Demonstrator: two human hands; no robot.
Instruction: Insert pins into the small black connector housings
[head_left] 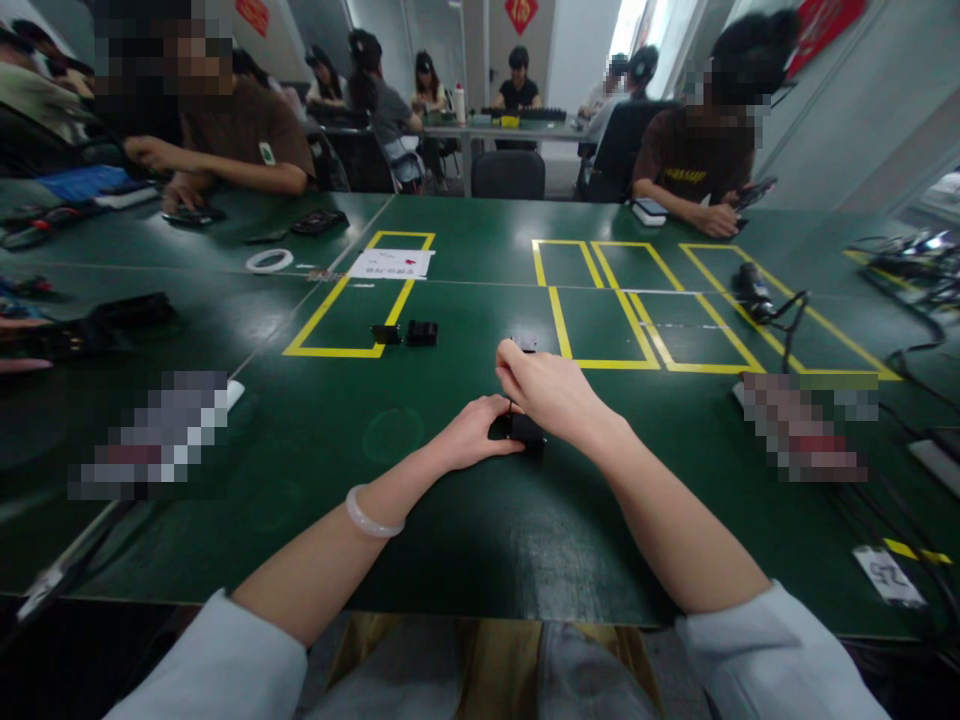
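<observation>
A small black block-shaped part point(527, 430) rests on the green table in front of me. My left hand point(480, 430) holds it from the left, fingers behind and thumb in front. Above it my right hand point(551, 390) is closed in a fist-like pinch. A thin dark shaft shows between that hand and the block, but what the fingers grip is mostly hidden. Just beyond the right hand lies a small greyish piece point(525, 345), partly covered. Two more small black parts, one flat point(387, 334) and one blocky point(422, 333), lie farther left.
Yellow tape outlines point(607, 364) mark the green table point(450, 560). A printed sheet point(391, 264) and a tape roll point(270, 261) lie at far left. Blurred-out flat items point(161, 430) flank me. Cables and a black device point(752, 292) are at right. People sit opposite.
</observation>
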